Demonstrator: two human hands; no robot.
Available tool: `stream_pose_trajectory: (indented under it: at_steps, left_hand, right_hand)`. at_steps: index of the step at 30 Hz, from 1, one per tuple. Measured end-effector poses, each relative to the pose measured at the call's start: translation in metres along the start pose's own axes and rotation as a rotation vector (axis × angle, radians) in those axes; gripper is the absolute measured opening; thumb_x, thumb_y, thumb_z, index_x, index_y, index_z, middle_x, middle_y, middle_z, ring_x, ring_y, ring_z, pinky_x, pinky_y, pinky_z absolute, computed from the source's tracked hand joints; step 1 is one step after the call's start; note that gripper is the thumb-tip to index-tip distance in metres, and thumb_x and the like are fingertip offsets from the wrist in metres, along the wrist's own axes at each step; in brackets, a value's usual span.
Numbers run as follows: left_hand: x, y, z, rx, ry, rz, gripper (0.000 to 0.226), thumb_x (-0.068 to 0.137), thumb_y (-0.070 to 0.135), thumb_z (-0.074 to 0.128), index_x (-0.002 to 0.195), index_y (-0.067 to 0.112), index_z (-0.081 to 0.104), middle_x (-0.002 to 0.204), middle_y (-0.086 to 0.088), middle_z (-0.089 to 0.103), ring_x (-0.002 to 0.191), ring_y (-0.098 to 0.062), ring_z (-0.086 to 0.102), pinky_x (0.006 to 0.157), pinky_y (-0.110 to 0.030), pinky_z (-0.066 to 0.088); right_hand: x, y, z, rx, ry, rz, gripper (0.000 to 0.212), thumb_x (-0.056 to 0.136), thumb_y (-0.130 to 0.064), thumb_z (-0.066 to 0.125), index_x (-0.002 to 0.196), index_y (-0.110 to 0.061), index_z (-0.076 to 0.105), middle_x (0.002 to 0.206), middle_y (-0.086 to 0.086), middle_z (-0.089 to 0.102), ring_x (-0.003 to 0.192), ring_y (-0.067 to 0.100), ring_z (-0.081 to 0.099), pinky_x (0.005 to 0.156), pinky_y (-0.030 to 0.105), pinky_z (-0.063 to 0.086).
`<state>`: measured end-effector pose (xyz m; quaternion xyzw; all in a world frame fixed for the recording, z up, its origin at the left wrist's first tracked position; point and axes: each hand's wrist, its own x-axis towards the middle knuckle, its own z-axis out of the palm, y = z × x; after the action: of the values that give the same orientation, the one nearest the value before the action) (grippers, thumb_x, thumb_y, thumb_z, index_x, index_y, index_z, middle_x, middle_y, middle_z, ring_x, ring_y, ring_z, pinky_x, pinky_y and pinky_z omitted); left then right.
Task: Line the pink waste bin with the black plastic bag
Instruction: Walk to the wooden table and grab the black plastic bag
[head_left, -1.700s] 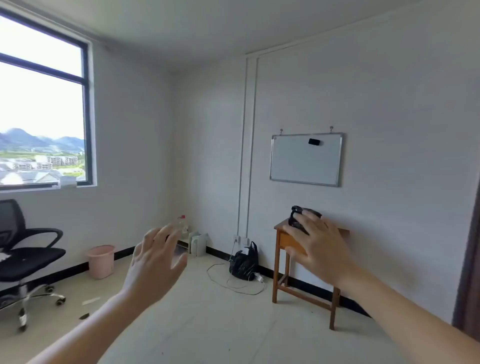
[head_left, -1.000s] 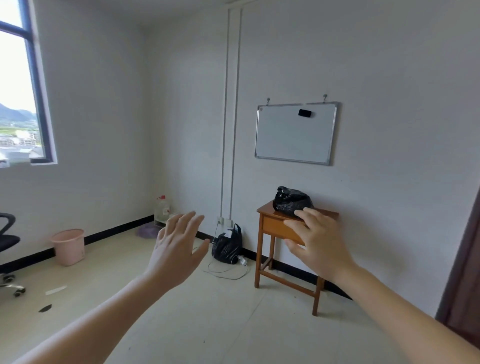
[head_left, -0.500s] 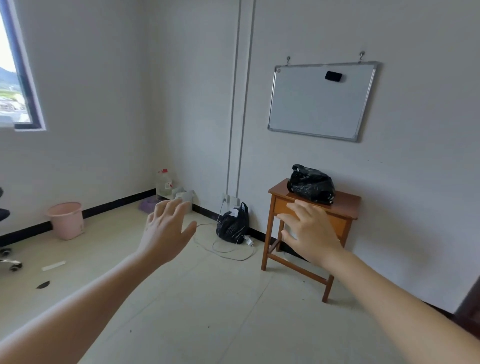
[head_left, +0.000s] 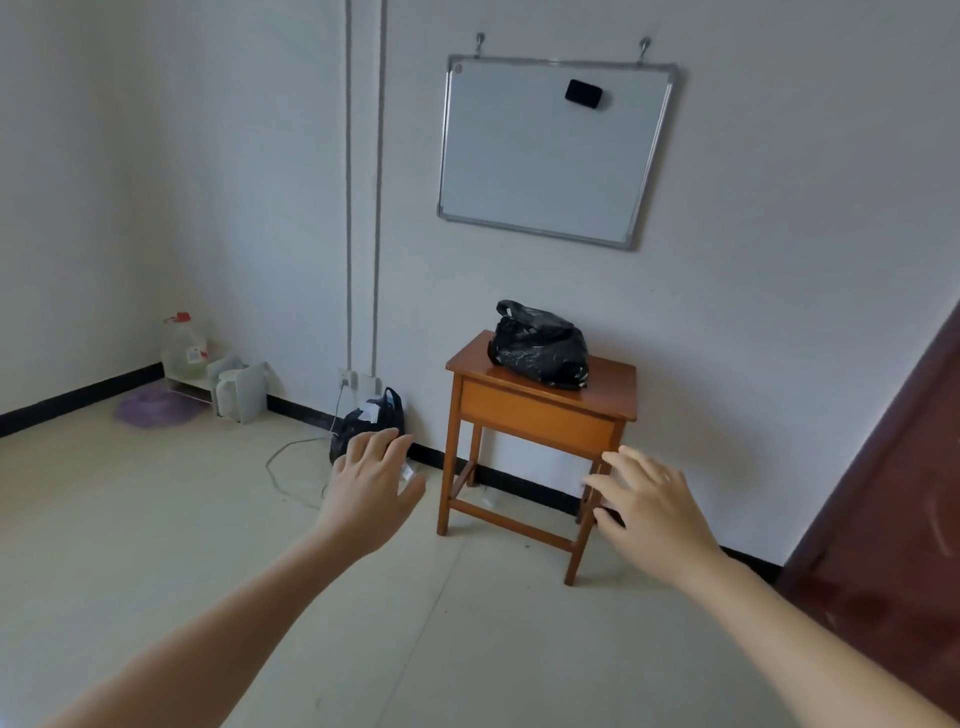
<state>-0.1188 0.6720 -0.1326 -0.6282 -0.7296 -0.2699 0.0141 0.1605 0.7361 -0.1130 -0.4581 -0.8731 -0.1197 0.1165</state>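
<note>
A crumpled black plastic bag (head_left: 537, 346) lies on top of a small wooden table (head_left: 545, 415) against the white wall. My left hand (head_left: 371, 488) is stretched out in front of me, fingers apart, empty, left of the table and well short of it. Out to the right, my right hand (head_left: 652, 506) hangs open below the table's front edge, also holding nothing. The pink waste bin is out of view.
A second black bag (head_left: 366, 423) sits on the floor by a wall socket, with a cable looping over the tiles. A water jug (head_left: 182, 345) and white holders stand in the corner. A whiteboard (head_left: 556, 153) hangs above the table; a dark door (head_left: 893, 509) is at right.
The view has swung right and come closer to the table; the pink bin and the window have left the frame. Both hands stay open and have dropped lower.
</note>
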Motion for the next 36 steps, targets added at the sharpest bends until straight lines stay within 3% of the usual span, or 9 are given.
stream_pose_trajectory:
  at_steps: [9,17,24,27,36]
  left_hand:
    - [0.147,0.046,0.052,-0.02,0.033,0.05,0.048,0.092,0.035,0.042,0.135,0.015,0.033,0.144,-0.006,0.036,0.134,-0.024,0.022,0.109,-0.044,0.023]
    - [0.226,0.012,0.112,-0.007,-0.019,-0.05,0.047,0.091,0.032,0.045,0.134,0.015,0.036,0.144,-0.006,0.036,0.133,-0.026,0.023,0.108,-0.045,0.025]
    - [0.342,-0.024,0.148,-0.052,0.024,-0.083,0.047,0.091,0.03,0.045,0.134,0.013,0.035,0.144,-0.009,0.037,0.134,-0.028,0.024,0.108,-0.047,0.024]
    - [0.416,-0.028,0.177,-0.111,-0.009,-0.068,0.047,0.092,0.03,0.045,0.135,0.013,0.036,0.144,-0.009,0.038,0.135,-0.028,0.023,0.109,-0.047,0.024]
    - [0.477,-0.008,0.263,-0.099,-0.15,0.016,0.047,0.092,0.033,0.042,0.135,0.016,0.033,0.145,-0.005,0.034,0.134,-0.025,0.022,0.107,-0.046,0.025]
  right_hand:
    - [0.108,0.094,0.045,0.105,0.011,0.073,0.038,0.093,-0.027,0.048,0.13,-0.022,0.048,0.146,0.006,0.039,0.139,0.022,0.024,0.108,0.042,0.028]
    - [0.195,0.122,0.123,0.128,-0.097,-0.034,0.036,0.094,-0.025,0.047,0.131,-0.02,0.047,0.148,0.008,0.036,0.14,0.022,0.02,0.111,0.041,0.025]
    - [0.299,0.168,0.15,0.068,-0.064,-0.011,0.038,0.093,-0.026,0.046,0.131,-0.021,0.047,0.148,0.008,0.036,0.14,0.023,0.022,0.111,0.042,0.025]
    - [0.356,0.198,0.166,0.062,-0.038,0.073,0.038,0.093,-0.027,0.046,0.131,-0.022,0.048,0.147,0.006,0.038,0.139,0.023,0.024,0.11,0.04,0.027]
    - [0.39,0.243,0.231,0.099,-0.163,0.13,0.039,0.093,-0.028,0.047,0.131,-0.021,0.046,0.147,0.006,0.037,0.139,0.022,0.024,0.11,0.041,0.027]
